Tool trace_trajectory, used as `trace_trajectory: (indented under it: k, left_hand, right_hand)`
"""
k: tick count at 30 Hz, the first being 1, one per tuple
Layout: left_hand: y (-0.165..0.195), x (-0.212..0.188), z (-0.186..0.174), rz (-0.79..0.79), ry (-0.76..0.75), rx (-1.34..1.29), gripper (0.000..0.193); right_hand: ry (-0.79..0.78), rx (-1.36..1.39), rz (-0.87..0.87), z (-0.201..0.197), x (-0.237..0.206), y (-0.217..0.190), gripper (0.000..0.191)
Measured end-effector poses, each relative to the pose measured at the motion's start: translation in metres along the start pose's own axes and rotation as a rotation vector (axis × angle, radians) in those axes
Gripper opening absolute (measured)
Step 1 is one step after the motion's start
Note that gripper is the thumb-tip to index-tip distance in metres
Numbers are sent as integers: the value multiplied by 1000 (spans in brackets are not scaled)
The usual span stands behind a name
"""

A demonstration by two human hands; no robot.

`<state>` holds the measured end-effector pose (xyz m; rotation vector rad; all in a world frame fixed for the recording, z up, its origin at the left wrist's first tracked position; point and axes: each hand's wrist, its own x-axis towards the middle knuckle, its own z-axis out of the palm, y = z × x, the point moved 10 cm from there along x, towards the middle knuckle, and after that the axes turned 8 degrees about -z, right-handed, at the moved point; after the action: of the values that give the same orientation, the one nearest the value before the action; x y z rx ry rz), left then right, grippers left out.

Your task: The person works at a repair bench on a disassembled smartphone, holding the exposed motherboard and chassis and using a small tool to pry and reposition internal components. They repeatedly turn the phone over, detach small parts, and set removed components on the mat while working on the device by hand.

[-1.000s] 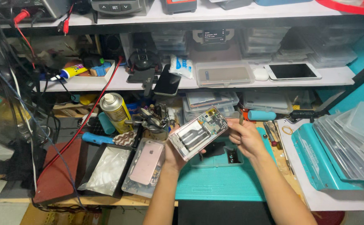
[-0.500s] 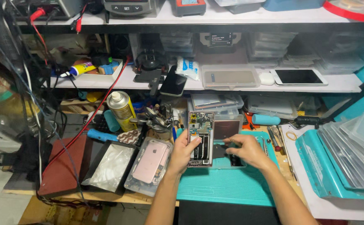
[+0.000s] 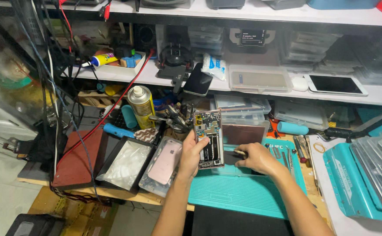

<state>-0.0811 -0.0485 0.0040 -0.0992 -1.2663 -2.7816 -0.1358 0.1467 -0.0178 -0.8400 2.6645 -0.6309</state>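
Half a second ago the left hand (image 3: 191, 153) held the opened phone (image 3: 209, 139) at much the same spot; now the phone stands more upright, its bare circuit side toward the camera, its lower end just above the teal mat (image 3: 239, 188) on the tabletop. A second ago it was tilted and lifted higher, held between both hands, to the right of where it is now. The left fingers are clenched around the phone's left edge and back, the thumb along the near side. The right hand (image 3: 256, 158) has come off the phone and lies low on the mat just right of it, fingers curled over a small metal-tipped tool (image 3: 240, 153); only the tip shows, so what kind of tool it is cannot be told.

The phone hides part of a brown rectangular plate (image 3: 243, 133) behind it. Left of the left hand lies a pink phone (image 3: 164, 161) in a clear tray, its near end touching the wrist in view. Further left is a black tray with a crumpled clear bag (image 3: 123, 164), then a red-brown pad (image 3: 75, 161). A yellow spray can (image 3: 141, 107) stands at the far left of the tabletop, beside a heap of pliers and tweezers (image 3: 173, 120) too tangled to separate. At the right edge a teal case (image 3: 352, 183) with stacked clear sheets is cut off by the frame.
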Motion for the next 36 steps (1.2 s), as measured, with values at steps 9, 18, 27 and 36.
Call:
trace_trajectory:
  k: [9,18,27,36]
  left_hand:
    - [4,2,-6,43,44,-33,34]
    - [7,5,-12,132,129,178,32]
    - [-3,18,-9,185,99,233,32]
    - [-46,48,20,102,89,65,33]
  right_hand:
    - [292,175,-248,-29,-15,-4,16]
    - [471,244,-375,-60,-35,-12,13]
    - [505,672,-112,-59,-40,20,11]
    - [777,186,-340,-75,-61,-58,9]
